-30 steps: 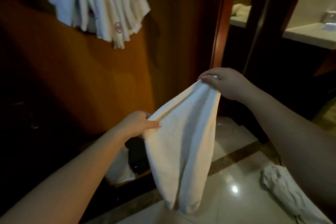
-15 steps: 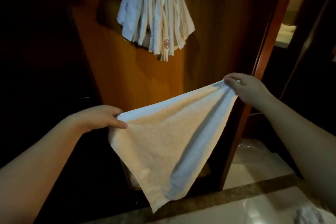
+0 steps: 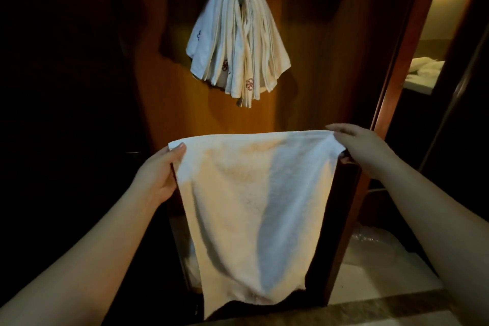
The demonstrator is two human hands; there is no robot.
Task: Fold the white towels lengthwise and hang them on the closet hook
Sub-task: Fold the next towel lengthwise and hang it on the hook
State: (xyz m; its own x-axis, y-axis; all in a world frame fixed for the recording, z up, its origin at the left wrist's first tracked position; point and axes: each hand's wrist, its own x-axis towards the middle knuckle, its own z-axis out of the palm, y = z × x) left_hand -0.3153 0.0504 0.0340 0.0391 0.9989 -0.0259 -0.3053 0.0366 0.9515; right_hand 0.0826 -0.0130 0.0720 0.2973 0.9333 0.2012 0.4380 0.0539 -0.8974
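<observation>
A white towel (image 3: 254,206) hangs spread flat in front of me, its top edge level. My left hand (image 3: 158,174) pinches its top left corner with the thumb on the front of the cloth. My right hand (image 3: 362,148) holds the top right corner, fingers over the edge. Above, several folded white towels (image 3: 238,42) with small red emblems are draped in a bundle over the closet hook, which they hide, against the wooden back panel (image 3: 304,87).
The closet's wooden frame post (image 3: 402,61) stands to the right. Past it, white cloths lie on a lit counter (image 3: 423,71). Pale tiled floor (image 3: 383,280) shows at the lower right with a crumpled clear plastic sheet (image 3: 370,241). The left side is dark.
The towel went from a slanted bunch to a flat level spread as my hands moved apart. My view swung from the floor up to the hook and its bundle.
</observation>
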